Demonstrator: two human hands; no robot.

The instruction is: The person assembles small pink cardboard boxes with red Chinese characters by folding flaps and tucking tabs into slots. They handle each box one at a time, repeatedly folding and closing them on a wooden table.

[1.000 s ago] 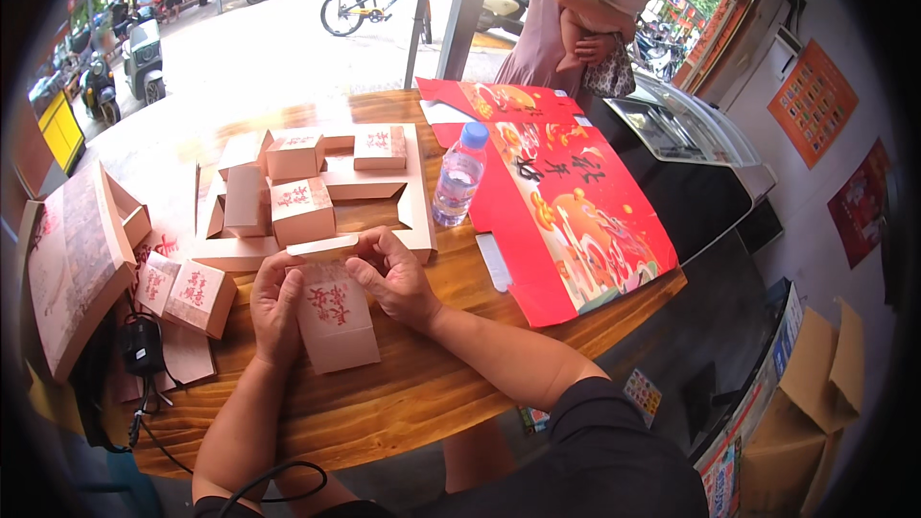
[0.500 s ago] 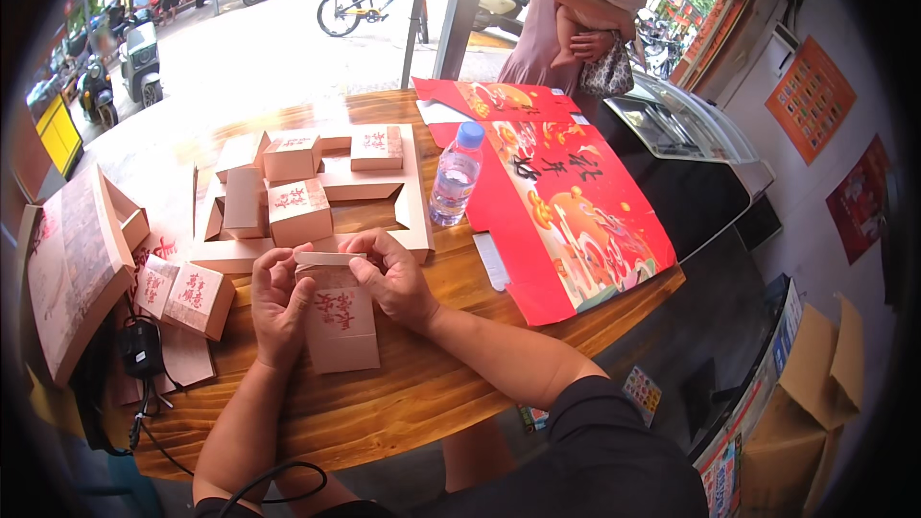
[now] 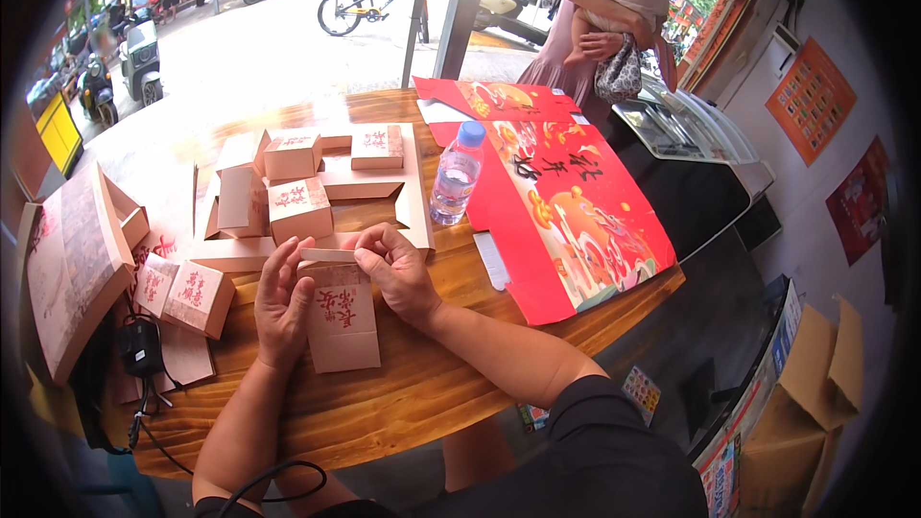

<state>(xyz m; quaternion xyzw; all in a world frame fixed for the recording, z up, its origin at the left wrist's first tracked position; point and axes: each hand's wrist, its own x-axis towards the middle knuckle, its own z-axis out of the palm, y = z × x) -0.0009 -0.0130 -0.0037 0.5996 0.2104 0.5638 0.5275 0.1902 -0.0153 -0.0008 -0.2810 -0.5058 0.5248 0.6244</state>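
Observation:
A small tan cardboard box [image 3: 342, 326] with red printing stands on the round wooden table [image 3: 422, 393] in front of me. My left hand [image 3: 280, 307] grips its left side. My right hand [image 3: 395, 269] pinches the top flap at the box's upper right edge. Just behind the box lies a shallow open carton tray [image 3: 369, 187] holding several folded boxes of the same kind [image 3: 299, 209].
A clear water bottle [image 3: 455, 176] stands right of the tray. A large red printed sheet [image 3: 566, 206] covers the table's right side. Two more small boxes [image 3: 187, 293] and a big flat carton [image 3: 72, 269] lie at left, with a black adapter and cable [image 3: 142, 350]. A person stands beyond the table.
The box between my hands has been turned more upright, and my right fingers have moved up onto its top flap. Everything else on the table is unchanged.

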